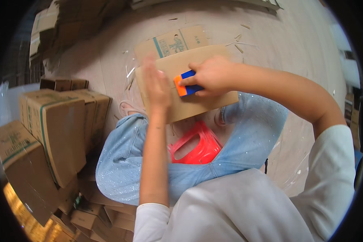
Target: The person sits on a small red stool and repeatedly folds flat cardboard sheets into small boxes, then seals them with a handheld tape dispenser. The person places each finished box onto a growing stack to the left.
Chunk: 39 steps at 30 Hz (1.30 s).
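In front of me a brown cardboard box (167, 105) lies with a plain, broad face turned up. My right hand (213, 76) grips an orange-and-blue block-shaped hand tool (182, 85) and holds it against the middle of that face. Its exact kind I cannot make out. My left hand (156, 88) is over the box's left side, slightly blurred, with the fingers stretched out and nothing seen in them. Whether its palm touches the cardboard is unclear. Beyond, a printed cardboard panel (171, 46) with green stripes adjoins the box's far edge.
A red plastic stool (207, 151) stands between my legs. Several folded-up cartons (64, 129) crowd the left, with more cardboard (90, 220) at the lower left. Cardboard stacks (46, 20) rise at the far left. Small scraps (238, 48) litter the pale floor (286, 44).
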Motion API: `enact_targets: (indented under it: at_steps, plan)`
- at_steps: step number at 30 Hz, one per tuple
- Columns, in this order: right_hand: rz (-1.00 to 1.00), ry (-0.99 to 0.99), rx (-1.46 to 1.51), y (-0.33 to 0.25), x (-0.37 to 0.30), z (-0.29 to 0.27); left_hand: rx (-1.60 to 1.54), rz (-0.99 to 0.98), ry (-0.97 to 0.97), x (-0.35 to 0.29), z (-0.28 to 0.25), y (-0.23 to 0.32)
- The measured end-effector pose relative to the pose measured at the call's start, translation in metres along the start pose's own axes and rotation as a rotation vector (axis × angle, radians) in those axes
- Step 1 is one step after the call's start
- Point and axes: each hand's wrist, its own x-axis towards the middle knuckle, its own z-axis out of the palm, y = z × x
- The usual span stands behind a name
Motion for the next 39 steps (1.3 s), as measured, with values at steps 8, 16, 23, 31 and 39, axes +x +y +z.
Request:
enact_targets:
  at_steps: [8,16,23,31,39]
  plan:
    - [0.073,-0.167,-0.022,0.05,-0.047,-0.007,0.623,-0.085,-0.284,-0.01,0.053,0.002]
    - [0.281,-0.426,-0.083,0.174,-0.106,0.114,0.767,-0.09,-0.313,-0.008,0.055,0.009]
    - [0.809,-0.117,0.636,0.112,0.045,0.337,0.758,-0.201,-0.509,-0.017,0.032,0.038]
    - [0.564,0.386,0.188,0.172,-0.024,0.04,0.316,-0.337,-0.227,-0.088,0.023,-0.019]
    - [0.388,0.029,-0.04,0.104,0.008,0.001,-0.476,-1.171,-0.253,-0.13,0.025,-0.029]
